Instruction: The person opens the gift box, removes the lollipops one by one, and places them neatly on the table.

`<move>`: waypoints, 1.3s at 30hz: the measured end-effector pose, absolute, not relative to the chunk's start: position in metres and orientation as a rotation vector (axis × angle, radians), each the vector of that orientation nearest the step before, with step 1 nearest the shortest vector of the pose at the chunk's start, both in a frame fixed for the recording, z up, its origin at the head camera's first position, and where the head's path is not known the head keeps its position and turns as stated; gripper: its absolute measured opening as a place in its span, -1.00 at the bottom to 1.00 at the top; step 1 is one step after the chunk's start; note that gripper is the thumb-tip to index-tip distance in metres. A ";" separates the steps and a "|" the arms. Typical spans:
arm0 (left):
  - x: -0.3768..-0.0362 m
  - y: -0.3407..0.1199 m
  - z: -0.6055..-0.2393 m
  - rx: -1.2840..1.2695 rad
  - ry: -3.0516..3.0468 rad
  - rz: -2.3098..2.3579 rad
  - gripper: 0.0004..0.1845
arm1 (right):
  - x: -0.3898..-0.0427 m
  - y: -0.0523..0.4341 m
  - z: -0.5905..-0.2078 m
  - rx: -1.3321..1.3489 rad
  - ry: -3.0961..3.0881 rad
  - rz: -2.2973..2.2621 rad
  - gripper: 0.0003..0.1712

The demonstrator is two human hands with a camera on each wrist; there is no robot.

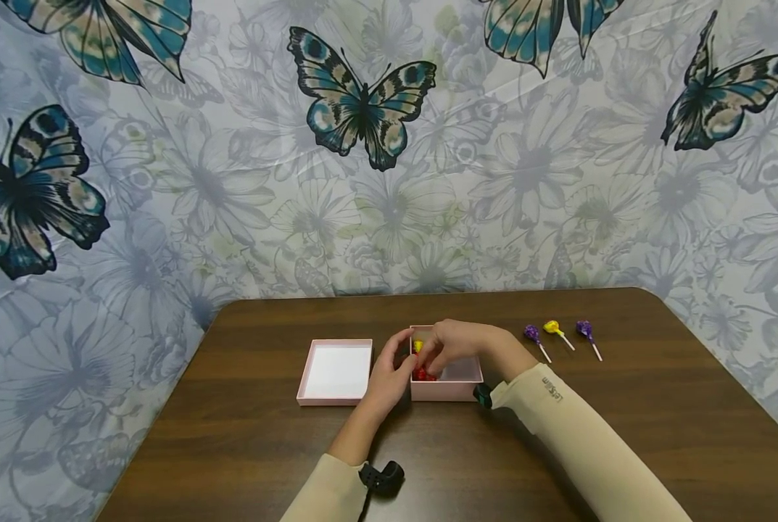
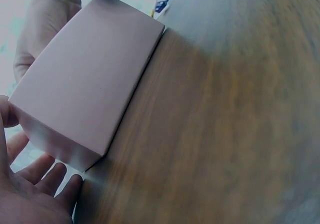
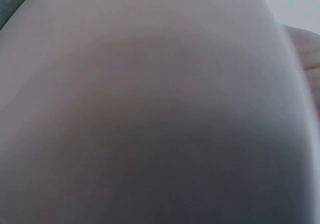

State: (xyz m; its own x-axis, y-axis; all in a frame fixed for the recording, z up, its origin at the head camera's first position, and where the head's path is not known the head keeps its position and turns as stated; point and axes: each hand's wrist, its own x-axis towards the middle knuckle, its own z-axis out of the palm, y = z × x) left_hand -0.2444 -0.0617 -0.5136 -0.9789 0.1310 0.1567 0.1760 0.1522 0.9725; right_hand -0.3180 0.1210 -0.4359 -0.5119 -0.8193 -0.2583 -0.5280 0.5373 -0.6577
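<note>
Two hands at the small pink cardboard box (image 1: 457,388), mid-table.
Left hand (image 1: 390,370) curls around its left wall; right hand (image 1: 457,346) pinches red sweets (image 1: 423,374) inside. Whichever hand nudges the light box could skid it.

— What sort of place is being shown here?

— A home-like corner, set up for tabletop work, is being shown. A dark wooden table (image 1: 656,406) with rounded corners is being pushed right up against a draped cloth backdrop (image 1: 232,181).

— What is being taken as the sign of that?

— The backdrop is being printed with pale grey flowers and large teal butterflies (image 1: 361,101), a soft furnishing rather than shop or lab fittings. Small household sweets are being laid out: wrapped lollipops (image 1: 558,333) are being lined up on the tabletop, near a pink gift box (image 1: 447,390) and its lid (image 1: 335,371).
</note>
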 end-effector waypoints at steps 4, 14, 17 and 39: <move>-0.244 -0.062 -0.513 -0.323 -2.361 -2.011 -0.50 | -0.318 0.120 -0.437 -1.123 2.247 -0.669 -0.77; -0.244 -0.062 -0.513 -0.312 -2.381 -1.995 -0.49 | -0.314 0.117 -0.442 -1.096 2.307 -0.644 -0.78; -0.236 -0.061 -0.499 -0.317 -2.396 -1.993 -0.48 | -0.312 0.116 -0.443 -1.097 2.321 -0.634 -0.76; -0.245 -0.060 -0.515 -0.298 -2.382 -1.963 -0.50 | -0.310 0.113 -0.453 -1.233 2.439 -0.627 -0.84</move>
State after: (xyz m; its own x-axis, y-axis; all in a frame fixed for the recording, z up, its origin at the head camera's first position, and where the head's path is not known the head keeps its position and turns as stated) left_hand -0.2448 -0.0603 -0.5154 -0.9807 0.1215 0.1529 0.1733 0.1803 0.9682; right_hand -0.3103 0.1133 -0.4532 -0.5676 -0.8176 -0.0969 -0.6695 0.5269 -0.5236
